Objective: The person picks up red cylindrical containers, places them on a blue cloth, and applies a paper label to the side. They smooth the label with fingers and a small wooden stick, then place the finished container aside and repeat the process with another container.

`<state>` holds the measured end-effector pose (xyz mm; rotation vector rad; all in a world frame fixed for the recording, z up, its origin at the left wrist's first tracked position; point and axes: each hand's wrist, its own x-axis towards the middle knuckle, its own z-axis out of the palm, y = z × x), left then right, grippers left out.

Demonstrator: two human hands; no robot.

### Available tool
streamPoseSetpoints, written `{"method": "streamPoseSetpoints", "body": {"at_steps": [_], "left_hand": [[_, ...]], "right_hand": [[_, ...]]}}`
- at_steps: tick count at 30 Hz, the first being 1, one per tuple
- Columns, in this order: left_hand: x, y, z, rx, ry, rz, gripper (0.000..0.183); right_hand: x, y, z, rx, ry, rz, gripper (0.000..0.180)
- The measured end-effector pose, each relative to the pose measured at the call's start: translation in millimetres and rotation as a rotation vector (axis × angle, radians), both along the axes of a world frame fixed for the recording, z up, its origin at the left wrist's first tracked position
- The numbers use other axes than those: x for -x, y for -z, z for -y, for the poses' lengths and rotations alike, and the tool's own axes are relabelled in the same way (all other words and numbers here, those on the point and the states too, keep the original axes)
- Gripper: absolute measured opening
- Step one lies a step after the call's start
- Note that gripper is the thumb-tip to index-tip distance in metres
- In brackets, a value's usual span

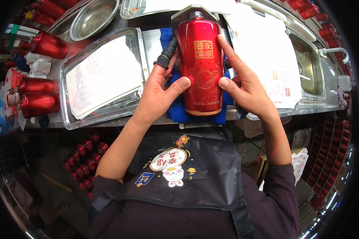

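A glossy red bottle (201, 64) with gold print lies in front of me, its neck pointing away and its gold-rimmed base towards me. My left hand (161, 89) grips its left side, thumb on the front, with a dark fabric cover banded onto one finger. On the opposite side my right hand (245, 83) holds it, with thumb and index finger against the edge. Beneath the bottle is a blue cloth (175, 110). A metal holder (182, 13) stands behind the neck. The fingers behind the bottle are hidden.
To the left, a metal tray (62, 104) carries white printed sheets (104, 77); a metal bowl (92, 21) is beyond it. More sheets (263, 53) lie at right beside a sink (309, 68) with a tap (335, 52). Red bottles (49, 44) line the left, with several racked below.
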<state>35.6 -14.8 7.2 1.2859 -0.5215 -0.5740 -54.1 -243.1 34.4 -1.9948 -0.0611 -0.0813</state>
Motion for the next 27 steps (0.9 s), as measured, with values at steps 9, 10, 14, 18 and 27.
{"method": "streamPoseSetpoints", "body": {"at_steps": [9,10,14,18,27], "left_hand": [[0.6,-1.7,-0.2,-0.020,0.003,0.020,0.093],[0.6,-1.0,-0.7,-0.025,0.004,0.019,0.093],[0.3,-1.0,-0.9,-0.019,-0.002,0.021,0.096],[5.4,-5.5,-4.6,-0.024,0.040,0.040,0.104],[11.7,-9.9,-5.1,-0.063,0.054,0.132,0.110]], "right_hand": [[2.6,-3.8,-0.7,0.050,0.009,-0.034,0.090],[2.5,-4.2,-0.9,0.057,0.009,-0.036,0.089],[2.3,-6.1,-1.8,0.044,0.011,-0.048,0.089],[-4.9,-2.4,27.4,-0.218,0.335,-0.147,0.057],[17.6,-45.1,-19.4,0.013,0.275,0.351,0.050]]}}
